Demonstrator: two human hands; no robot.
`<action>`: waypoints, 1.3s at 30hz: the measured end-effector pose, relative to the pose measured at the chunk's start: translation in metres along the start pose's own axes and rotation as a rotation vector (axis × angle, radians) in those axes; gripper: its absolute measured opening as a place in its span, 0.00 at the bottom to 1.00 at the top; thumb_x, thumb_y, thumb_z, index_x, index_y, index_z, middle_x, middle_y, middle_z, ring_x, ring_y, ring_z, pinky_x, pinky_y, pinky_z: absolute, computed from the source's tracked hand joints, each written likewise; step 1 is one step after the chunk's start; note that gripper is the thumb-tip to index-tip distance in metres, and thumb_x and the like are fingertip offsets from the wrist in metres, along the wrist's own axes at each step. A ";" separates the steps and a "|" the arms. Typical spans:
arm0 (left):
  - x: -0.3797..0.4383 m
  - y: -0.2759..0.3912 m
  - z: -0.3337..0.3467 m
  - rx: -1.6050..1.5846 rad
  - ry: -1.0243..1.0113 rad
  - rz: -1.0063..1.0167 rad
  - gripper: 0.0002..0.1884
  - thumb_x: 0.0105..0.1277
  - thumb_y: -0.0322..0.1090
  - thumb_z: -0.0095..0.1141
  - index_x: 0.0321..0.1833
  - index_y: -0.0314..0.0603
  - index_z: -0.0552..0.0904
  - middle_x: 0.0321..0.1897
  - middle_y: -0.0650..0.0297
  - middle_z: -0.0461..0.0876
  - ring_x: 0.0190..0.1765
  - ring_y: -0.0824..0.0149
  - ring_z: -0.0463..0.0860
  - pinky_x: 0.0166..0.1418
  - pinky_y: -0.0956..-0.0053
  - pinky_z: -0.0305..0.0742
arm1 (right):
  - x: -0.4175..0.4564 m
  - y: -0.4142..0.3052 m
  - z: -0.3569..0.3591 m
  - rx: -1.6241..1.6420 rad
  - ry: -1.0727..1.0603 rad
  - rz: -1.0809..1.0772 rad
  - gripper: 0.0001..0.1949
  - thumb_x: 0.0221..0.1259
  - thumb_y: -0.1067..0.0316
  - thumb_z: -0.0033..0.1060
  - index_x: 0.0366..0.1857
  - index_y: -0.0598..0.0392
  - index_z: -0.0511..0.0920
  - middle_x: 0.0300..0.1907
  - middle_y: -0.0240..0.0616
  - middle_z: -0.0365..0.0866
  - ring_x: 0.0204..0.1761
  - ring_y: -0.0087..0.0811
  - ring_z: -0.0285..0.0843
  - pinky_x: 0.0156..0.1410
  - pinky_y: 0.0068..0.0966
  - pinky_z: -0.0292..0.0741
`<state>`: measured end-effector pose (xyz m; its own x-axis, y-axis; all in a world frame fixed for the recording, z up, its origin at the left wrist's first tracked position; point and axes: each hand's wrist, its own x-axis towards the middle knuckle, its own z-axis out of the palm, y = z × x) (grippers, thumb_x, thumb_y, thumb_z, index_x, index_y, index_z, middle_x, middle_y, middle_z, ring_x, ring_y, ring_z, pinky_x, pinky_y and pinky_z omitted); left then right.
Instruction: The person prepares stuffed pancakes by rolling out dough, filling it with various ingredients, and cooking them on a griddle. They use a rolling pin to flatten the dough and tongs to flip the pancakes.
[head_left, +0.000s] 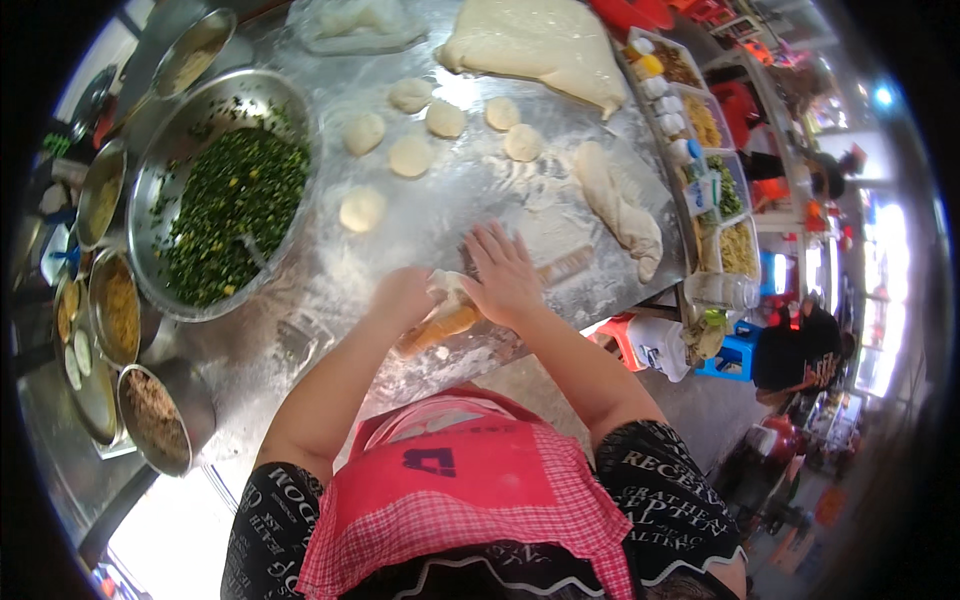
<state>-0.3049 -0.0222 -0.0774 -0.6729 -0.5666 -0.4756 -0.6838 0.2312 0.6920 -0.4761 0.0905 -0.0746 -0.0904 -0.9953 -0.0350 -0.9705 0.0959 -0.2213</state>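
Note:
On the floured metal table, my left hand (405, 298) is curled with its fingertips on the edge of a small piece of dough (450, 282). Beside it, my right hand (504, 279) lies flat with spread fingers over a wooden rolling pin (444, 330), whose ends show on both sides of the hand. Part of the dough is hidden by my hands. Several round dough pieces (410, 156) lie beyond my hands. A twisted dough strip (616, 196) is to the right, and a large dough slab (536, 49) lies at the far side.
A big steel bowl of chopped greens (300, 277) stands left, with smaller metal bowls of fillings (154, 337) along that edge. Plastic tubs of toppings (739, 184) and capped bottles (667, 105) line the right edge. A blue stool (731, 352) and a person in black (799, 349) are beyond.

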 end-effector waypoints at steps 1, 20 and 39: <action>-0.003 -0.025 0.003 -0.144 0.072 -0.045 0.17 0.55 0.40 0.59 0.44 0.38 0.84 0.39 0.45 0.84 0.41 0.51 0.85 0.45 0.59 0.78 | -0.011 -0.001 -0.003 0.019 -0.015 -0.016 0.31 0.64 0.50 0.51 0.68 0.58 0.67 0.73 0.47 0.60 0.76 0.50 0.53 0.77 0.54 0.50; -0.018 -0.062 0.047 -0.564 0.052 -0.145 0.18 0.58 0.38 0.58 0.50 0.40 0.84 0.38 0.51 0.86 0.39 0.56 0.85 0.44 0.62 0.78 | -0.021 -0.004 -0.011 -0.042 -0.113 -0.080 0.32 0.62 0.53 0.56 0.69 0.57 0.66 0.74 0.46 0.60 0.77 0.48 0.50 0.78 0.54 0.47; -0.008 -0.024 -0.025 0.184 -0.211 -0.039 0.14 0.55 0.43 0.56 0.33 0.40 0.88 0.32 0.50 0.86 0.36 0.52 0.87 0.41 0.59 0.80 | 0.015 0.005 0.017 -0.117 0.029 -0.186 0.33 0.67 0.51 0.47 0.71 0.61 0.61 0.75 0.49 0.58 0.77 0.57 0.49 0.77 0.57 0.46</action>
<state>-0.2761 -0.0428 -0.0764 -0.6753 -0.4057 -0.6159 -0.7375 0.3630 0.5695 -0.4783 0.0767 -0.0932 0.0874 -0.9959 0.0241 -0.9903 -0.0895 -0.1064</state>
